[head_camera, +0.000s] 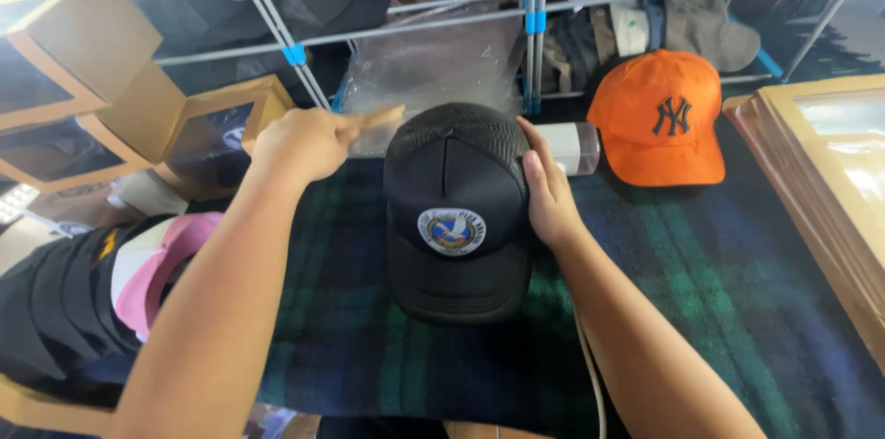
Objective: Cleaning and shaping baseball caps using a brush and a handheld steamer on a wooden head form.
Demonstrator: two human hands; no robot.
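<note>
**A:** We stood at the tabletop (737, 310), its dark green and blue plaid cloth spread beneath us. The black cap (456, 218) with a round front patch sat near the middle of the far edge, brim toward us.

**B:** Our right hand (546, 190) was laid flat against the cap's right side, fingers spread on the mesh, steadying rather than clutching. Our left hand (304, 142) was clenched in a fist around a slim wooden handle (373, 118), held just beside the crown's left side; what lay at the handle's end we could not tell.

**A:** We judged the cap light, soft at the mesh back and stiffer at the front panel and brim, so the sides of the crown or the brim looked the best places to take hold.

**B:** An orange cap (659, 116) rested toward the far right corner, a small clear bottle (572, 146) between the two caps. Brown window boxes (111, 98) were stacked beyond the left edge, with a metal rack (530, 19) of more caps behind.
</note>
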